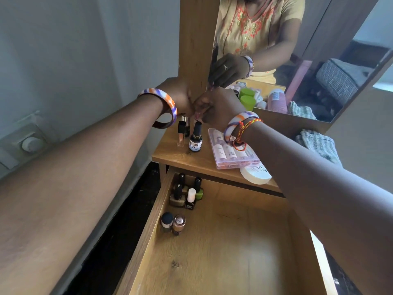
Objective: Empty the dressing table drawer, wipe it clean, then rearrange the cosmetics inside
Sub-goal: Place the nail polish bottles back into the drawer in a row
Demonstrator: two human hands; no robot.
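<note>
**Both hands meet above the bottles at the back of the desk**

Your left hand and right hand are pressed together over the far left corner of the desk, fingers curled in around something small and pinkish; what it is cannot be told, and how tightly either hand closes is hidden by the other. Each wrist carries a striped bangle, and the right one also wears a red and yellow thread.

Just below your hands stand a black-capped bottle with a dark label and, just to its left, a slim clear bottle with a black cap, both upright. Under your right wrist lies a clear pink case of small tubes, with a round white tub touching its near edge. Beyond your right forearm a checked cloth lies crumpled.

Nearer to you than both hands, the drawer is pulled open. A cluster of nail polish bottles stands upright in its far left corner, and two small round-topped jars stand side by side just in front of them. The rest of the drawer floor is bare wood.
</note>
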